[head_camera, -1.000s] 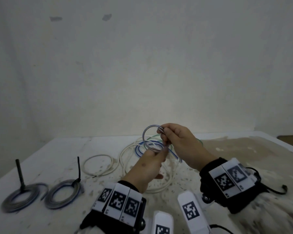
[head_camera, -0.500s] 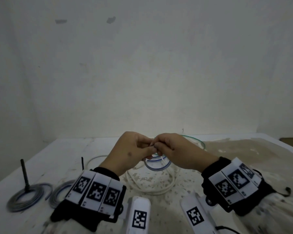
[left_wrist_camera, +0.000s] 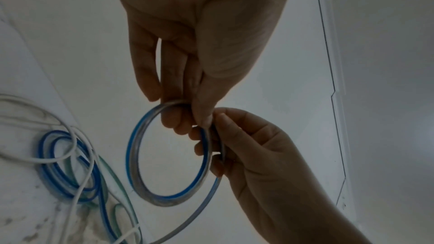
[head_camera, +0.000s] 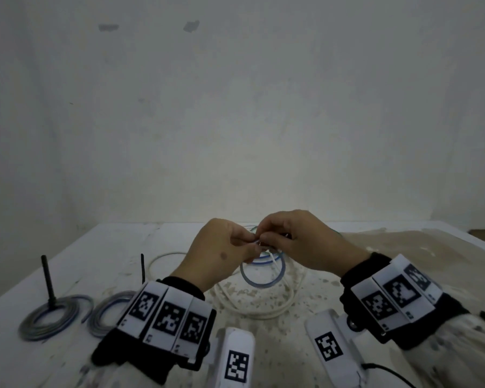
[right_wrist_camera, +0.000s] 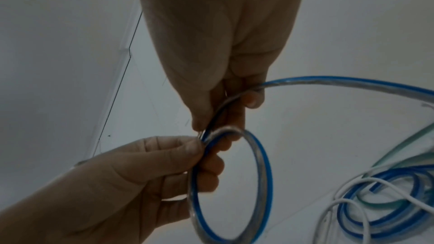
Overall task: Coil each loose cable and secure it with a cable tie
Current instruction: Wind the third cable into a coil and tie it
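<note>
A clear cable with a blue stripe is wound into a small coil (head_camera: 263,278) that hangs in the air over the table (head_camera: 403,247). Both hands meet at its top. My left hand (head_camera: 247,243) pinches the coil (left_wrist_camera: 131,155) between thumb and fingertips. My right hand (head_camera: 266,238) pinches the same spot from the other side, fingers curled round the strands (right_wrist_camera: 265,164). The cable's free tail (right_wrist_camera: 328,81) leaves my right fingers and arcs away to the right. No cable tie shows on this coil.
Two tied grey-blue coils (head_camera: 53,315) (head_camera: 109,312) lie at the left, each with a black tie standing up. A white cable (head_camera: 263,312) loops on the table below my hands. Loose blue and green cables (left_wrist_camera: 61,164) lie behind.
A second ago my right hand held the coil up and my left hand was below it. The left hand has risen to the right, and the coil now hangs beneath both.
</note>
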